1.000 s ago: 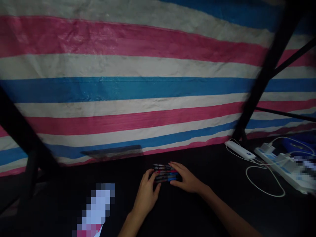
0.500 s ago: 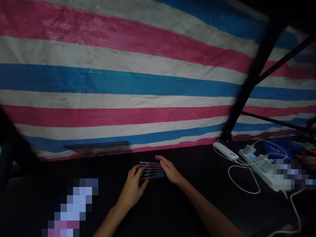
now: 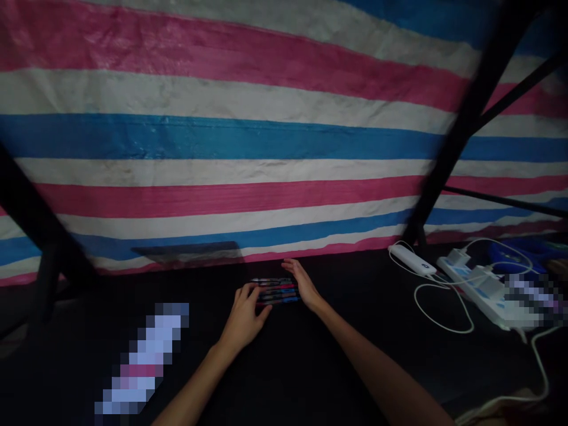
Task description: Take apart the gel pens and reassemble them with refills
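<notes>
Several pens point(image 3: 278, 291) lie side by side in a row on the black tabletop point(image 3: 284, 367), with blue, red and dark colours on them. At their left ends is my left hand point(image 3: 245, 313), its fingers curved and spread, thumb apart, partly covering the pens. My right hand point(image 3: 306, 289) stands on edge at the right ends, fingers stretched out and palm toward the pens. Neither hand is wrapped round a pen. The left tips of some pens are hidden behind my left fingers.
A white power strip point(image 3: 474, 291) with plugged-in chargers and a white power bank point(image 3: 412, 260) lie at the right, with loose white cables point(image 3: 417, 302). Dark metal posts point(image 3: 444, 160) rise at both sides before a striped tarp point(image 3: 248, 142). A blurred-out patch point(image 3: 146, 361) is at the left.
The view has shifted slightly, so everything appears a little higher and further right. Both hands stay at the two ends of the pens, and the row looks much the same.
</notes>
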`<state>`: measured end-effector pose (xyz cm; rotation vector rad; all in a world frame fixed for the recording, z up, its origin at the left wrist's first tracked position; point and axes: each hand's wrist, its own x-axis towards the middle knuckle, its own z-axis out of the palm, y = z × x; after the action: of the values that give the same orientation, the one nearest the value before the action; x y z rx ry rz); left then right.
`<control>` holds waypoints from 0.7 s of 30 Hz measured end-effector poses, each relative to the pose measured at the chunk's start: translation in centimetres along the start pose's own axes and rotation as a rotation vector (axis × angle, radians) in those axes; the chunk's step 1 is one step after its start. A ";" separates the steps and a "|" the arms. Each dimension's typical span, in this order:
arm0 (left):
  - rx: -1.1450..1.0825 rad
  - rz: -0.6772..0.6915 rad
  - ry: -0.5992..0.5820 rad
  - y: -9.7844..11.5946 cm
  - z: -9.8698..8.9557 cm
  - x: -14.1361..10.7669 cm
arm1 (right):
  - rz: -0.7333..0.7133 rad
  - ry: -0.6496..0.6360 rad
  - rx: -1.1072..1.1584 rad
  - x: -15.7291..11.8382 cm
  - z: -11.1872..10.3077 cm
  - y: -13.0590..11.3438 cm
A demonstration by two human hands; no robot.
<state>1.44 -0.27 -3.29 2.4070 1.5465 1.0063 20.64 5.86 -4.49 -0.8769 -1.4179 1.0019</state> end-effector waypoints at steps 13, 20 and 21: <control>0.168 -0.080 -0.038 0.4 0.0 0.3 | -0.063 0.014 -0.090 0.4 0.4 -0.5; 0.061 -0.084 -0.016 -0.1 -0.7 -0.1 | -0.020 0.221 0.069 -1.4 -0.4 -5.2; 0.047 -0.084 -0.013 -0.3 -0.9 -0.2 | -0.050 0.268 0.087 -2.3 -0.6 -6.7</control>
<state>0.64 -0.47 -2.85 2.3516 1.6697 0.9471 21.62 1.34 0.96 -0.8716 -1.1559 0.8664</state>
